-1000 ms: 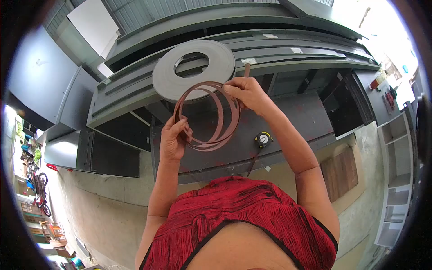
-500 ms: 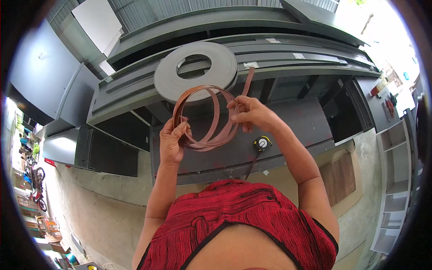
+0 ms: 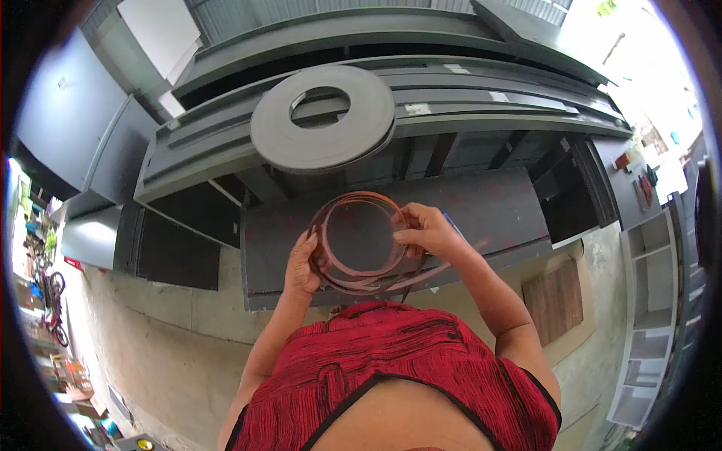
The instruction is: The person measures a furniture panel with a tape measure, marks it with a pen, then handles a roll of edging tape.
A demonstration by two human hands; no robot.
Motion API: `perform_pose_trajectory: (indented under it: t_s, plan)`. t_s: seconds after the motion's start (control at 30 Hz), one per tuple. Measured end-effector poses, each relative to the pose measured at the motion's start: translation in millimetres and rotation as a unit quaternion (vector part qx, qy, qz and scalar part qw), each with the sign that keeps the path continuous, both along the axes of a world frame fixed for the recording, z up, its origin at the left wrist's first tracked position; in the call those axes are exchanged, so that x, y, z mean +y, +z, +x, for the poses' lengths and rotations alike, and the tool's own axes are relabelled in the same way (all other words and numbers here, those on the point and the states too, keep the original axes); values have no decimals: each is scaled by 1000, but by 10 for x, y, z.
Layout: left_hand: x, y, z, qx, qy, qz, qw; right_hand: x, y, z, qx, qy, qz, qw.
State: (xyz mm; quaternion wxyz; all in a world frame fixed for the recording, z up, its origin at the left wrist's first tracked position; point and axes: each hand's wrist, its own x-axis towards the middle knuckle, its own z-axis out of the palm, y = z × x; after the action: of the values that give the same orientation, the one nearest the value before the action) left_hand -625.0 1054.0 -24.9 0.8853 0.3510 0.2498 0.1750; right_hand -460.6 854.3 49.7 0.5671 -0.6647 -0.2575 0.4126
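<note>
A loose coil of reddish-brown edge banding (image 3: 325, 239) is held between my hands above the dark grey panel (image 3: 485, 199). My left hand (image 3: 303, 264) grips the coil's left side, thumb on the near face. On the opposite side, my right hand (image 3: 425, 231) pinches the bands between thumb and fingers. A loose end of the strip sweeps out to the right below my right wrist, blurred by motion. Beyond the coil, a large grey roll of edge banding (image 3: 271, 124) lies flat on the long grey cabinet (image 3: 519, 119).
Grey cabinet panels (image 3: 68, 113) stand at the left. On the right are a white shelf unit (image 3: 650, 297) and a surface with small items. A brown wood-grain board (image 3: 553, 299) lies on the floor, right of my body. Farther left stands a motorbike (image 3: 56, 301).
Both hands have come down toward my body with the coil, away from the grey roll. The strip's loose end, upright before, now trails low to the right. The tape measure is now mostly hidden.
</note>
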Motion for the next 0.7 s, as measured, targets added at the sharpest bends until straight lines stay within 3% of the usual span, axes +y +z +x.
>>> perform_pose_trajectory:
  t_s: [0.07,0.17,0.27,0.4,0.5,0.7]
  plan:
    - [34,-292,-62,35,-12,-39,999,112,-370,-35,19,-10,-28,999]
    - [14,-819,-92,73,62,-43,994,291,-838,-116,90,-42,-40,994]
    - [61,-919,-207,78,59,-93,991,463,-1023,-260,137,-65,-42,988]
    - [134,-756,-344,40,49,-134,989,607,-1040,-321,166,-79,-28,983]
    - [210,-701,-367,45,75,-89,992,658,-1006,-344,200,-75,-5,977]
    - [263,-371,-359,35,89,-15,995,671,-822,-370,148,-47,-14,988]
